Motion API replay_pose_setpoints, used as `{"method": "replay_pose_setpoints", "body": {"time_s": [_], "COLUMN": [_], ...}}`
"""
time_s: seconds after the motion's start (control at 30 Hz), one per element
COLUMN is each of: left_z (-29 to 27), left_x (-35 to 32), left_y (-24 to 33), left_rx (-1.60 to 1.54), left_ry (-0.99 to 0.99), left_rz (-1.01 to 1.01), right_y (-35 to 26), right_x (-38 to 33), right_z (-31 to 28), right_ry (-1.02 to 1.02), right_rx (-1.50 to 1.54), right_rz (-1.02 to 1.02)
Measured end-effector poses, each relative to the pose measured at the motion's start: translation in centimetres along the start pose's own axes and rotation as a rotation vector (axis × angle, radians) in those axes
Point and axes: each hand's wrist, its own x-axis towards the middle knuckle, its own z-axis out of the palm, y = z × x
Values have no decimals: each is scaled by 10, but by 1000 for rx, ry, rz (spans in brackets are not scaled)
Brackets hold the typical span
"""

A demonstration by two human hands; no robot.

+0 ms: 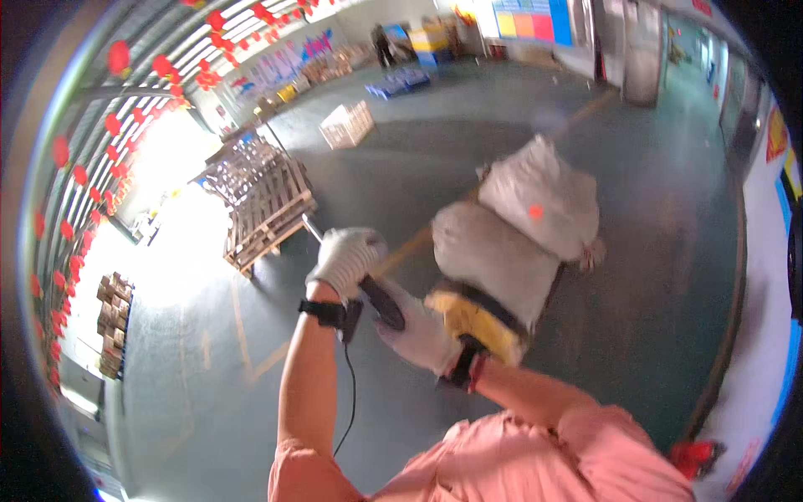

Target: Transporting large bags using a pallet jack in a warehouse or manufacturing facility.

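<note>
Head view of a warehouse floor (652,251). Both hands wear white gloves and grip the black handle (381,303) of a pallet truck. The left hand (345,259) sits at the upper end of the handle, fingers curled shut around it; a black wrist strap shows below the glove. The right hand (418,335) sits at the lower end, just beside the left, fingers wrapped around the handle, with a black strap at the wrist. A thin black cord (351,393) hangs down from the left wrist. Directly beyond the handle stands the truck's yellow base (477,326), loaded with two grey sacks (519,226), one stacked behind the other, in the middle of the floor. A wooden pallet stack (268,209) stands well apart to the left, near the bright doorway. A white crate (347,124) lies farther back. Pink sleeves enter from the lower edge.
</note>
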Motion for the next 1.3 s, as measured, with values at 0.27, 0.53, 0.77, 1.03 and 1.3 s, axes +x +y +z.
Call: {"method": "replay_pose_setpoints", "body": {"time_s": [0.27,0.53,0.77,1.03,1.3], "left_z": [22,31,51,72,89], "left_x": [-10,-24,-41,-64,-76], "left_y": [-31,-41,-60,-74,-84], "left_rx": [-196,-299,-299,-322,-338], "left_ry": [26,-19,15,26,29], "left_rz": [-30,-76,-86,-112,-121], "right_y": [5,-3,-5,-3,12], "right_x": [-10,-28,-45,-65,-78], "right_z": [22,32,50,66,88], "right_ry": [-39,-70,-76,-45,-8], "right_rx": [53,36,11,51,62], "right_rz": [-11,62,64,10,-60]}}
